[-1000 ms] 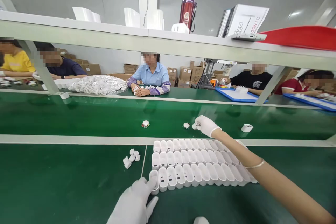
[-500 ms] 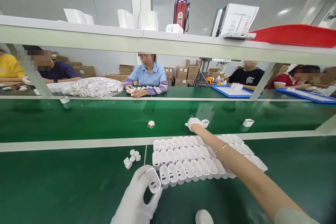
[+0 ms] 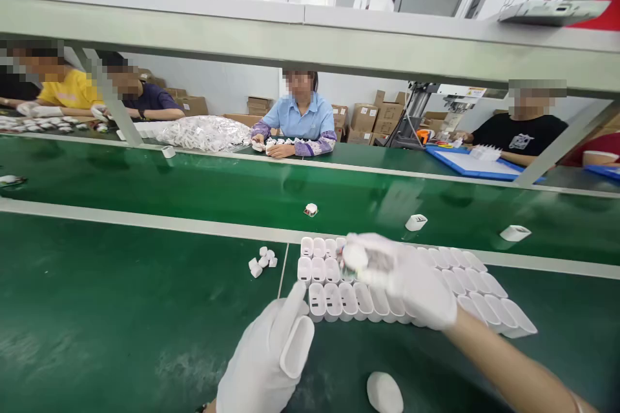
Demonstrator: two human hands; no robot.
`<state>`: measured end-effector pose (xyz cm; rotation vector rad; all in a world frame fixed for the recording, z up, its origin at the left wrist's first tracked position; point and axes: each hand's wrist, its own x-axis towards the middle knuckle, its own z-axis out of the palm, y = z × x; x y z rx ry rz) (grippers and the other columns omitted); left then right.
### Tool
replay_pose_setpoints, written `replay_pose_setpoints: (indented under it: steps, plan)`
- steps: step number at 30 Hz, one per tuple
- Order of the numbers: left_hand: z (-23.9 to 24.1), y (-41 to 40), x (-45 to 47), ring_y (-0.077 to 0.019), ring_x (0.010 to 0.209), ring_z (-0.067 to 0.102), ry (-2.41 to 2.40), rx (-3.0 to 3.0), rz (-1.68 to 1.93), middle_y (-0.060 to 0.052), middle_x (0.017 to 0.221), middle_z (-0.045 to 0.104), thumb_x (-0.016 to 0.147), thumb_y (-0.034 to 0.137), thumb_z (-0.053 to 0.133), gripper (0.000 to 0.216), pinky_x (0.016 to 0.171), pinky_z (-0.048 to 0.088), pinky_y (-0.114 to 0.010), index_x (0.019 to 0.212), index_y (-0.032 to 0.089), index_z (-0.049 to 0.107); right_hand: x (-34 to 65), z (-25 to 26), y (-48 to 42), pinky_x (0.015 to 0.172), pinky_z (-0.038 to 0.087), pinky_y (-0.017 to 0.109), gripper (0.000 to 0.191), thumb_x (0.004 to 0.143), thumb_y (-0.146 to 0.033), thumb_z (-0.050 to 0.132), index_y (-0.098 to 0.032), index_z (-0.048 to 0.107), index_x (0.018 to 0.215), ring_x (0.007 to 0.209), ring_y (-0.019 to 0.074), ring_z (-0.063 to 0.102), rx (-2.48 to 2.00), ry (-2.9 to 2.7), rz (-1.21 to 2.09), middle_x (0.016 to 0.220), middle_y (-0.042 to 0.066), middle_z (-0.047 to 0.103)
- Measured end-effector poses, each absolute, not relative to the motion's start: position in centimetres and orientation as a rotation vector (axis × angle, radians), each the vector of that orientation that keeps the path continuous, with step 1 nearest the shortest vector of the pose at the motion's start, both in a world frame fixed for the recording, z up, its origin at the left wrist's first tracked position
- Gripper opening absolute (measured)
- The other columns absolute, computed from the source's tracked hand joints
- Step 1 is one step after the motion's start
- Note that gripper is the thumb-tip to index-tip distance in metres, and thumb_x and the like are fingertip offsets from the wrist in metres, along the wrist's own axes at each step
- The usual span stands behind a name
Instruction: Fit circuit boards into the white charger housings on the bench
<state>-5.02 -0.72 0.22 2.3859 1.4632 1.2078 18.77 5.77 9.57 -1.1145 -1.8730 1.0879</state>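
Low in the middle, my gloved left hand (image 3: 256, 361) is closed around a white plastic charger housing (image 3: 297, 347), its open end facing up and right. My gloved right hand (image 3: 416, 277), smeared by motion, grips a small circuit board with a white part (image 3: 354, 257) between thumb and fingers. That hand is over rows of similar white housings (image 3: 317, 301), standing close together with their open ends up, and hides part of them. A cluster of small white blocks (image 3: 263, 261) lies left of the rows. Near the bottom edge is a rounded white piece (image 3: 385, 392).
A green belt (image 3: 242, 187) crosses ahead, carrying another circuit board (image 3: 310, 209) and a few white housings (image 3: 416, 222). Above it runs a shelf (image 3: 217, 32) on slanted posts. Co-workers sit across the belt, one in a blue shirt (image 3: 300, 119) beside a bag of white parts (image 3: 206, 133).
My right hand has come back from the belt to above the housing rows, now with a circuit board. My left hand has turned its housing. The view has shifted left and down.
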Motion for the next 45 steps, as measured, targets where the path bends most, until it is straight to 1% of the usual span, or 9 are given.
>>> replay_pose_setpoints:
  steps: [5, 10, 16, 23, 27, 35, 39, 42, 45]
  plan:
    - [0.2, -1.2, -3.5, -0.0179, 0.06, 0.06, 1.385, 2.516, 1.367, -0.008, 0.077, 0.063, 0.088, 0.006, 0.039, 0.077, 0.054, 0.056, -0.032, 0.153, 0.014, -0.002, 15.7, 8.3, -1.7, 0.066, 0.056, 0.027, 0.052, 0.066, -0.008, 0.073, -0.031, 0.064, 0.112, 0.068, 0.0139, 0.062, -1.041, -1.933, 0.899, 0.09, 0.0, 0.068]
    - [-0.2, -1.7, -3.7, -0.0171, 0.064, 0.057, 1.361, 2.539, 1.355, -0.009, 0.079, 0.06, 0.086, 0.004, 0.045, 0.082, 0.057, 0.054, -0.031, 0.153, 0.009, -0.003, 14.9, 5.4, -3.1, 0.068, 0.059, 0.025, 0.05, 0.065, -0.015, 0.081, -0.034, 0.064, 0.108, 0.067, 0.012, 0.063, -0.991, -1.728, 0.923, 0.1, -0.001, 0.069]
    - [0.0, -2.0, -3.7, -0.0166, 0.071, 0.056, 1.439, 2.639, 1.4, -0.009, 0.082, 0.057, 0.086, 0.004, 0.046, 0.077, 0.063, 0.054, -0.029, 0.151, 0.001, 0.005, 15.3, 3.6, -3.5, 0.072, 0.06, 0.029, 0.048, 0.065, -0.022, 0.081, -0.031, 0.067, 0.11, 0.088, 0.0216, 0.067, -1.113, -1.653, 1.143, 0.11, 0.004, 0.065]
    - [0.0, -2.0, -3.4, -0.0157, 0.07, 0.056, 1.588, 2.715, 1.342, -0.01, 0.083, 0.059, 0.092, 0.007, 0.041, 0.069, 0.063, 0.055, -0.028, 0.151, 0.0, 0.006, 15.2, 7.6, -1.7, 0.073, 0.052, 0.019, 0.006, 0.083, -0.018, 0.062, -0.025, 0.064, 0.084, 0.075, 0.012, 0.064, -0.885, -2.085, 1.11, 0.085, -0.002, 0.066]
    - [-0.8, -2.2, -3.7, -0.0184, 0.075, 0.059, 1.628, 2.747, 1.287, -0.011, 0.089, 0.06, 0.094, 0.011, 0.044, 0.066, 0.065, 0.057, -0.032, 0.15, 0.004, 0.01, 15.1, 6.5, -1.5, 0.058, 0.043, 0.019, 0.012, 0.079, -0.017, 0.062, -0.022, 0.053, 0.074, 0.064, 0.0098, 0.055, -0.924, -2.275, 0.855, 0.076, -0.003, 0.062]
    - [-1.2, -3.0, -4.0, -0.0188, 0.08, 0.063, 1.553, 2.49, 1.185, -0.01, 0.099, 0.063, 0.095, 0.016, 0.043, 0.064, 0.065, 0.059, -0.032, 0.15, 0.018, 0.013, 14.1, 6.1, -1.9, 0.054, 0.04, 0.021, 0.018, 0.073, -0.016, 0.067, -0.026, 0.052, 0.073, 0.067, 0.0121, 0.059, -1.047, -2.329, 0.723, 0.075, -0.008, 0.063]
    - [-0.3, -3.0, -4.2, -0.0164, 0.07, 0.064, 1.498, 2.32, 1.108, -0.004, 0.088, 0.065, 0.098, 0.019, 0.035, 0.053, 0.073, 0.06, -0.034, 0.149, 0.023, 0.019, 13.6, 5.4, -3.8, 0.047, 0.043, 0.023, 0.031, 0.075, -0.026, 0.07, -0.036, 0.057, 0.102, 0.076, 0.0181, 0.067, -1.491, -2.103, 0.581, 0.101, -0.002, 0.068]
    - [0.6, -2.7, -4.2, -0.0141, 0.066, 0.063, 1.448, 2.222, 1.026, -0.001, 0.084, 0.066, 0.101, 0.024, 0.036, 0.036, 0.076, 0.059, -0.036, 0.136, 0.025, 0.042, 13.9, 4.3, -4.2, 0.052, 0.05, 0.024, 0.054, 0.085, -0.029, 0.061, -0.036, 0.041, 0.134, 0.078, 0.0194, 0.069, -1.459, -2.007, 0.572, 0.113, 0.006, 0.067]
    - [1.5, -2.6, -3.9, -0.0155, 0.079, 0.065, 1.404, 2.22, 0.957, -0.005, 0.101, 0.065, 0.097, 0.034, 0.051, 0.029, 0.073, 0.058, -0.035, 0.121, 0.019, 0.055, 14.6, 4.1, -3.0, 0.071, 0.053, 0.024, 0.032, 0.084, -0.021, 0.061, -0.032, 0.06, 0.113, 0.089, 0.0177, 0.066, -1.137, -2.061, 0.676, 0.109, 0.003, 0.067]
